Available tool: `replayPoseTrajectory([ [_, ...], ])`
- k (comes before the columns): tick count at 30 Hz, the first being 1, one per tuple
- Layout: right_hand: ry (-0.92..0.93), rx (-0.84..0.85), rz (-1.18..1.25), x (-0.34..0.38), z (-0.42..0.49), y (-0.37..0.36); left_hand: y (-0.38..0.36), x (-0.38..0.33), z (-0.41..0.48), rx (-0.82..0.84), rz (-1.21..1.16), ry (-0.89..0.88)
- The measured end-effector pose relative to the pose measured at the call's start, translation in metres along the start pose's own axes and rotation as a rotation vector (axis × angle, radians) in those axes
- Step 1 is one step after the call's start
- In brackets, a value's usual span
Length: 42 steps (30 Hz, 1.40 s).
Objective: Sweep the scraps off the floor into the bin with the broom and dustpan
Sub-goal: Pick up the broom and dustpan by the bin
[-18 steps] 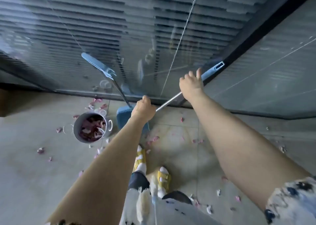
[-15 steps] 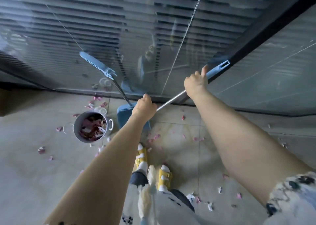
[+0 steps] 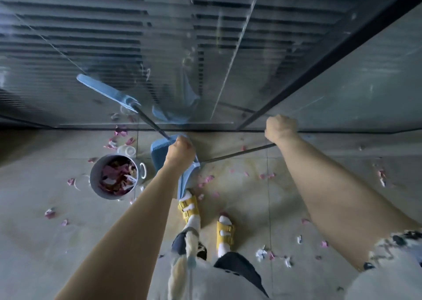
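Observation:
The broom's dark shaft runs from my right hand, which grips its upper part in a fist, down to the blue broom head beside my left foot. My left hand is curled in a fist over the lower end of the shaft; the grip itself is hidden. The blue dustpan stands just behind that hand, its long handle leaning against the glass. A grey round bin holding pink and white scraps sits to the left. Pink scraps lie around the broom head.
A glass wall with a dark frame rises straight ahead. My feet in yellow sandals stand on the tiled floor. More scraps lie at the right and left. A small white cup stands behind the bin.
My right hand has swung right and lower with the broom handle, whose blue tip no longer shows. The broom head has come into view by my left foot. My left hand sits lower.

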State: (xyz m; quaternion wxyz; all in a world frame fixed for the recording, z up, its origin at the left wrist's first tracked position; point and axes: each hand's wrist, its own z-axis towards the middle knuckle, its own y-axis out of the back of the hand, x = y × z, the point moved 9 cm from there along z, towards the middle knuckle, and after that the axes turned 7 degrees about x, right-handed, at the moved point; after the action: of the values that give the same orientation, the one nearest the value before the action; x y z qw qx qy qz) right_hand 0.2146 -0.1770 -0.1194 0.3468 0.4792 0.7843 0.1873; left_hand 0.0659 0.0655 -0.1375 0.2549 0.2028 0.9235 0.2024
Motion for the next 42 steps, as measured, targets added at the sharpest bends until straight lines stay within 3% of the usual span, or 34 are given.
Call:
replayPoseTrajectory([
  [4,0.004,0.147,0.175,-0.002,-0.018,-0.058,-0.035,0.009,0.001,0.064,-0.029,0.071],
  [10,0.022,0.126,0.485,0.002,-0.013,-0.093,-0.097,-0.020,-0.004,0.151,0.021,0.019],
  [15,0.015,0.244,0.634,0.008,0.006,-0.180,-0.153,-0.009,0.028,0.177,0.119,-0.001],
  [20,-0.039,0.280,0.829,0.023,0.064,-0.284,-0.229,0.009,0.097,0.227,0.234,-0.097],
  [32,-0.330,0.191,1.707,0.059,0.248,-0.476,-0.355,0.034,0.308,0.162,0.264,-0.237],
  [37,-0.565,0.176,1.762,0.066,0.292,-0.522,-0.373,0.041,0.370,0.099,0.278,-0.296],
  [42,-0.543,0.206,1.780,0.081,0.330,-0.544,-0.375,0.064,0.413,0.075,0.257,-0.304],
])
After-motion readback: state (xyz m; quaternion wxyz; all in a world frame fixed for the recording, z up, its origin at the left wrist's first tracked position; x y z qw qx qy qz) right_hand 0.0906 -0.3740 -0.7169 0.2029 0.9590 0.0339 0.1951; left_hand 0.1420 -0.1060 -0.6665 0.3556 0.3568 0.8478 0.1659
